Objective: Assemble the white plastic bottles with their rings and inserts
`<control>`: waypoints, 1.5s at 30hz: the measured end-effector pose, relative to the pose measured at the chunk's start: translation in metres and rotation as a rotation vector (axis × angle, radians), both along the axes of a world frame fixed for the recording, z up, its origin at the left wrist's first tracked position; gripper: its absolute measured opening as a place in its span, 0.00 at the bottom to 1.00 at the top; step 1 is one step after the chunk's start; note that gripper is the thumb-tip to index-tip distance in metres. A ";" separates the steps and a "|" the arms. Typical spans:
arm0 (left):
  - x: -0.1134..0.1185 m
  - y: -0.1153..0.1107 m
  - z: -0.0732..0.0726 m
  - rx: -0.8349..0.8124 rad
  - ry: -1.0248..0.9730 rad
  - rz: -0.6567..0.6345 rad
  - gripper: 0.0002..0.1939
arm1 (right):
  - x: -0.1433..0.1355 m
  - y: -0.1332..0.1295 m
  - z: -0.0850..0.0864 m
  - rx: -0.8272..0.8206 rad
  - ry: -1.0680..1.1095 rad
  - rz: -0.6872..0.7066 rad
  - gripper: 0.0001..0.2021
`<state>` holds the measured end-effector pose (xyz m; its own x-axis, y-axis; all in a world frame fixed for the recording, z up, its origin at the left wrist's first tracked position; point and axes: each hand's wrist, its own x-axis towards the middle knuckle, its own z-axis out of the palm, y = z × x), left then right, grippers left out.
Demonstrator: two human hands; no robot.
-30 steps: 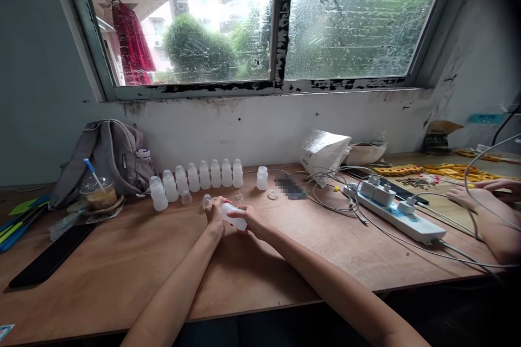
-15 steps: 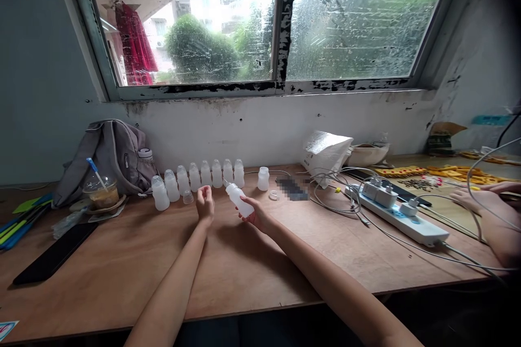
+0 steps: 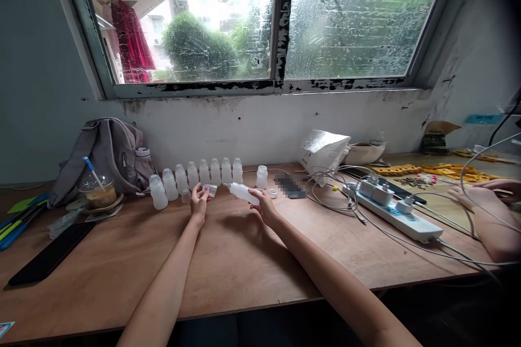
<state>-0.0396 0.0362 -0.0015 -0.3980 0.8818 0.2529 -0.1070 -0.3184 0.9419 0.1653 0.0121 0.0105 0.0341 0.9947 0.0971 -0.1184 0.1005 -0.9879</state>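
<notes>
My left hand pinches a small clear cap with its open side toward the right. My right hand is wrapped round a frosted white bottle, tilted almost level, its narrow tip pointing left at the cap with a small gap between them. Behind the hands stands a row of several capped bottles. One loose clear cap sits in front of the row. To the right are a bottle without a tall cap and a clear ring-like piece on the table.
At left are a grey backpack, a drink cup and a black flat case. On the right lie a white power strip, cables and a white bag. Another person's hand rests at the far right.
The bottle in my right hand has tipped from slanted to nearly level. My left hand has turned, bringing the clear cap into view. The camera view has shifted slightly.
</notes>
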 end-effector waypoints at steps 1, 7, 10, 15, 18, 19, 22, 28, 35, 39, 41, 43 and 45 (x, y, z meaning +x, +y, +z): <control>0.003 0.000 0.000 -0.004 -0.063 -0.047 0.19 | 0.001 0.000 0.001 -0.012 0.008 0.000 0.15; 0.009 -0.003 0.000 -0.012 -0.293 -0.275 0.15 | 0.001 -0.003 0.004 -0.031 0.029 0.041 0.14; 0.011 -0.006 0.003 -0.037 -0.299 -0.362 0.13 | -0.001 -0.004 0.003 -0.024 0.015 0.055 0.13; 0.018 -0.009 0.005 -0.085 -0.314 -0.380 0.10 | -0.003 -0.004 0.001 -0.019 -0.023 0.045 0.12; 0.020 -0.008 0.002 -0.105 -0.312 -0.357 0.12 | -0.003 -0.003 0.000 0.001 -0.054 0.039 0.11; 0.020 -0.007 0.001 -0.112 -0.310 -0.351 0.13 | -0.003 -0.003 -0.001 0.008 -0.059 0.041 0.11; 0.020 -0.006 0.000 -0.122 -0.298 -0.352 0.13 | -0.003 -0.004 -0.002 0.020 -0.070 0.047 0.12; 0.018 -0.008 0.000 -0.098 -0.263 -0.387 0.14 | -0.004 -0.004 -0.002 0.047 -0.084 0.033 0.12; 0.017 -0.007 -0.001 -0.067 -0.299 -0.397 0.13 | -0.001 0.000 -0.002 0.024 -0.059 0.008 0.13; 0.016 -0.006 -0.001 -0.042 -0.364 -0.453 0.12 | 0.000 0.000 -0.003 0.016 -0.033 0.014 0.13; 0.017 -0.006 -0.001 -0.033 -0.382 -0.453 0.09 | 0.000 0.000 -0.003 0.024 -0.020 0.022 0.12; 0.017 -0.006 0.000 -0.018 -0.393 -0.443 0.09 | 0.000 0.000 -0.002 0.039 -0.010 0.032 0.12; 0.017 -0.007 0.001 -0.002 -0.405 -0.445 0.11 | -0.001 -0.001 -0.002 0.052 -0.011 0.043 0.11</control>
